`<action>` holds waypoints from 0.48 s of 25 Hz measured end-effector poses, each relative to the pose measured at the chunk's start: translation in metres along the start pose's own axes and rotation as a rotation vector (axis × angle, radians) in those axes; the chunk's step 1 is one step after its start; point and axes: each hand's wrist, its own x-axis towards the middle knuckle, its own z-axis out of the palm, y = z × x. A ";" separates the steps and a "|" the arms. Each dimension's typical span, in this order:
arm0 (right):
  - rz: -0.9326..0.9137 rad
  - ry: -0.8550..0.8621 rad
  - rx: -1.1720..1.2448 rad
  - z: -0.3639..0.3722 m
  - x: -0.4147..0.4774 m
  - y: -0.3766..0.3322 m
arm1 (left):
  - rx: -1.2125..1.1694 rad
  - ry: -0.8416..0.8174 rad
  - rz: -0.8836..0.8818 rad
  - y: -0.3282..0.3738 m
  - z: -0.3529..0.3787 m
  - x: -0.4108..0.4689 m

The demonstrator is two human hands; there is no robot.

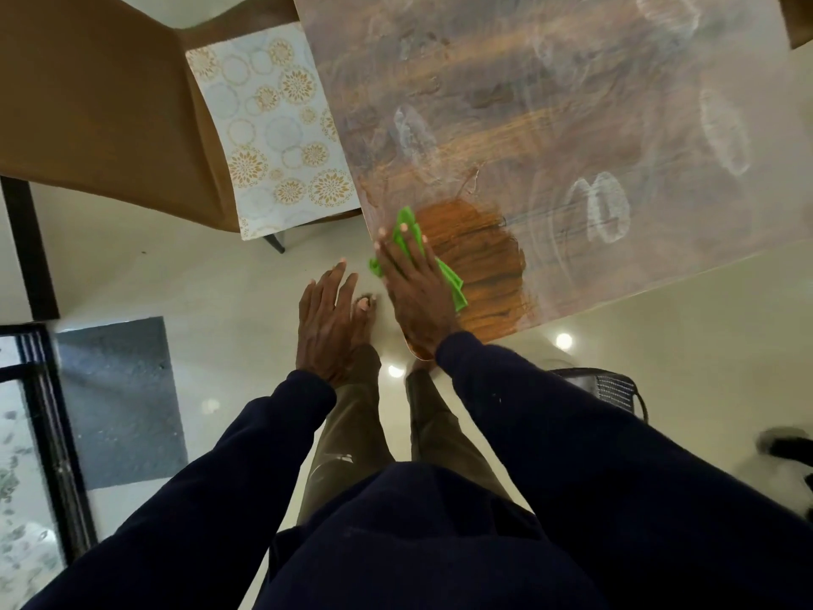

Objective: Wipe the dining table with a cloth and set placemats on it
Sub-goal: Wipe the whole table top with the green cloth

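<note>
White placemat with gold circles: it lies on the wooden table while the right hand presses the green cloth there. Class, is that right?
No. The head view shows the white placemat with gold circles lying on the brown chair beside the wooden table, not on it. The right hand does press the green cloth on the table.

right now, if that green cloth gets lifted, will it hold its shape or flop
Probably floppy: the green cloth lies crumpled, folds poking out around the flat right hand. Likely light, as it looks thin. Probably slides easily, given the wiped patch on the table.
</note>
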 end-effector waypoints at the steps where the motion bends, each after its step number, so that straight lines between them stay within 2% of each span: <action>1: -0.078 -0.021 0.005 0.004 -0.021 -0.001 | -0.007 -0.009 -0.002 -0.001 -0.001 0.003; 3: -0.194 -0.074 0.002 0.005 -0.070 0.010 | -0.027 -0.035 -0.020 -0.002 -0.001 0.008; 5: -0.208 -0.124 -0.023 -0.008 -0.110 0.037 | -0.050 -0.047 -0.043 -0.001 -0.002 0.010; 7: -0.108 -0.118 -0.046 -0.025 -0.124 0.077 | -0.063 -0.049 -0.047 -0.002 -0.003 0.014; 9: 0.068 -0.071 -0.037 -0.039 -0.107 0.106 | -0.058 -0.038 -0.047 -0.003 -0.002 0.016; 12: 0.278 0.009 -0.037 -0.043 -0.053 0.105 | -0.073 -0.044 -0.015 0.002 0.007 0.012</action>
